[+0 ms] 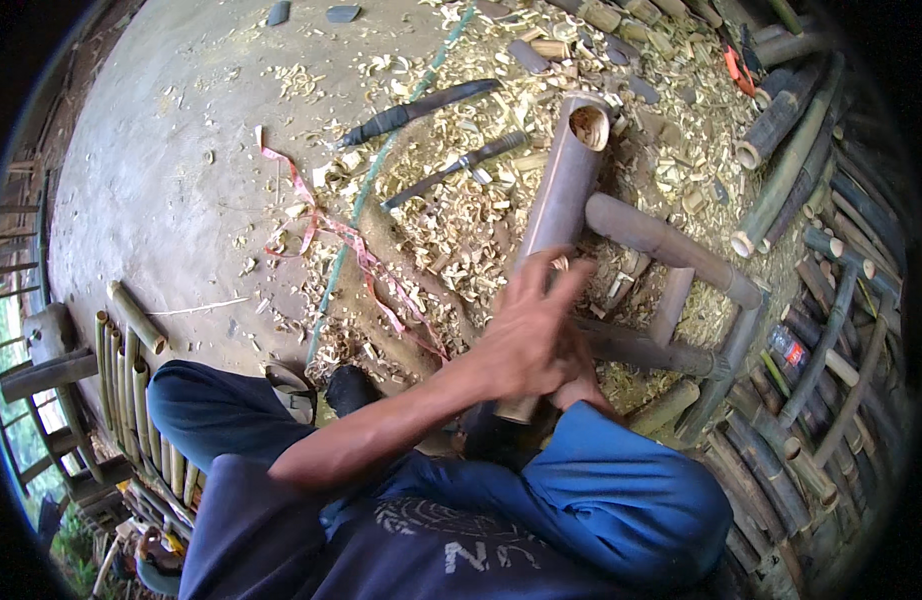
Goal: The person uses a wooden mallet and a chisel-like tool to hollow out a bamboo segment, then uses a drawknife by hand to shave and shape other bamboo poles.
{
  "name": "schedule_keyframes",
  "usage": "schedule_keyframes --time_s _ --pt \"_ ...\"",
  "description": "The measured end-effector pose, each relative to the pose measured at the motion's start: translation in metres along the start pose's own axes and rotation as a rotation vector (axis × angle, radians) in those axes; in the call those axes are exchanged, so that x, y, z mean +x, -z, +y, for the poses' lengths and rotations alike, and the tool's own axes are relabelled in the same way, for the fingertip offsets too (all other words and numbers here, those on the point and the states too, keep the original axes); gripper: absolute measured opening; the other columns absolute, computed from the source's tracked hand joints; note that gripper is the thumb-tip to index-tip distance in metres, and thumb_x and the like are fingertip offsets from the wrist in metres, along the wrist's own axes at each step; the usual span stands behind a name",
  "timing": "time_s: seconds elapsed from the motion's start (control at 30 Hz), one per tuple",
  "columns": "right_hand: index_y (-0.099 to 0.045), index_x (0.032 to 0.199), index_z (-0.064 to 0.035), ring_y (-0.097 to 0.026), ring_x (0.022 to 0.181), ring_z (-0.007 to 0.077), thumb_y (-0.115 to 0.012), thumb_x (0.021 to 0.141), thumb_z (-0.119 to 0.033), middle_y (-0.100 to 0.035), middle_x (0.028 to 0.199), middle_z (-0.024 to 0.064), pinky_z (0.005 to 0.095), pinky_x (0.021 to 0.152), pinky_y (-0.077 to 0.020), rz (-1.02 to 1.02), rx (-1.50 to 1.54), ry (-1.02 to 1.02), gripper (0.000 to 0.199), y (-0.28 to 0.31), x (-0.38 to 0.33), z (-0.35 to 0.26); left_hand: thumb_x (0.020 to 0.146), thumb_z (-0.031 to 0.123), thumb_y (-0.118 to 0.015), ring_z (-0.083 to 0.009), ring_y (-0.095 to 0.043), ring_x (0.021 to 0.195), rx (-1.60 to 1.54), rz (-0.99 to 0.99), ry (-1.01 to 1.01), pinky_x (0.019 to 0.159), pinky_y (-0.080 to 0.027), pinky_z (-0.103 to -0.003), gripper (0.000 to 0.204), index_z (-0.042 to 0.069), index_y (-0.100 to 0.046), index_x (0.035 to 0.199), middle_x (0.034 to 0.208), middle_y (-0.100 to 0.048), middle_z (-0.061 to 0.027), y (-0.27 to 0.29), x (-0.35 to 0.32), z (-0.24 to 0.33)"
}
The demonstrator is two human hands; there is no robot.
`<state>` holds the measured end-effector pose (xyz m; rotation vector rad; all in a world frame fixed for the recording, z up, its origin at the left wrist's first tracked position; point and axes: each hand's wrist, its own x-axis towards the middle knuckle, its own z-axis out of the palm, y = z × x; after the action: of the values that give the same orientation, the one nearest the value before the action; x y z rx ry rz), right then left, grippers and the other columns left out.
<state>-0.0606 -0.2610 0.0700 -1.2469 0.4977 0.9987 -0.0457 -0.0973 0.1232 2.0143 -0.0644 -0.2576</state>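
While the left hand (524,335) spreads half-open, apparently empty, over the bamboo tube (561,190) (I cannot tell the half-hidden right hand's (579,378) grip), shavings (486,235) suggest considerable cutting done; what's left is unclear.

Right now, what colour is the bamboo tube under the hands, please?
The bamboo tube is greyish brown, clearest in the head view.

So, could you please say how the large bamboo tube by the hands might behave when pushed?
The bamboo tube looks stiff, being straight and woody. Its hollow end suggests modest weight. Its round sides may let it roll.
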Motion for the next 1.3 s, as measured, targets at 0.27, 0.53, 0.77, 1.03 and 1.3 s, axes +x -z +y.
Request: schedule_keyframes --time_s 0.27,0.53,0.77,1.03,1.3 --pt "-0.062 0.111 -0.0079 -0.064 0.101 0.0219 -0.052 0.104 -0.036 -0.067 0.107 0.0088 0.0400 0.092 -0.0513 -0.044 0.438 -0.144 0.031 -0.004 -0.011 0.021 0.078 0.024 -0.071 -0.0410 -0.070 0.083 0.415 -0.379 0.450 0.072 -0.056 -0.050 0.050 0.001 -0.044 0.115 0.096 -0.064 -0.0221 0.017 -0.085 -0.005" --pt "-0.068 0.111 -0.0050 -0.070 0.092 0.0212 -0.055 0.103 -0.030 -0.072 0.102 0.0075 0.0432 0.080 -0.0640 -0.203 0.736 -0.214 0.029 -0.010 0.021 0.016 0.076 0.011 -0.066 -0.0380 -0.072 0.083 0.632 -0.804 0.202 0.071 -0.056 -0.048 0.030 -0.009 -0.057 0.097 0.081 -0.068 -0.0230 0.082 0.020 0.028" --pt "-0.069 0.102 -0.0007 -0.070 0.080 0.0210 -0.058 0.097 -0.024 -0.071 0.092 0.0096 0.0358 0.066 -0.0585 -0.022 0.380 -0.228 0.026 0.007 0.015 -0.004 0.077 0.018 -0.067 -0.0448 -0.069 0.090 0.330 -0.741 0.567 0.079 -0.055 -0.050 0.037 -0.010 -0.055 0.097 0.090 -0.068 -0.0294 0.047 -0.005 0.011" --pt "-0.069 0.081 -0.0009 -0.062 0.070 0.0163 -0.057 0.090 -0.029 -0.067 0.073 0.0065 0.0317 0.070 -0.0495 -0.135 -0.154 -0.116 0.032 0.065 0.039 -0.013 0.081 0.028 -0.074 -0.0483 -0.067 0.095 0.025 -0.349 0.866 0.081 -0.055 -0.052 0.054 -0.012 -0.048 0.108 0.092 -0.066 -0.0344 -0.066 -0.041 0.028" --pt "-0.067 0.099 -0.0020 -0.061 0.089 0.0275 -0.058 0.089 -0.041 -0.062 0.102 0.0168 0.0415 0.080 -0.0480 0.133 -0.543 -0.058 0.041 0.035 -0.002 -0.014 0.080 0.035 -0.079 -0.0433 -0.067 0.100 -0.147 -0.256 0.785 0.086 -0.053 -0.048 0.064 -0.005 -0.050 0.120 0.104 -0.068 -0.0285 -0.048 -0.076 0.013"
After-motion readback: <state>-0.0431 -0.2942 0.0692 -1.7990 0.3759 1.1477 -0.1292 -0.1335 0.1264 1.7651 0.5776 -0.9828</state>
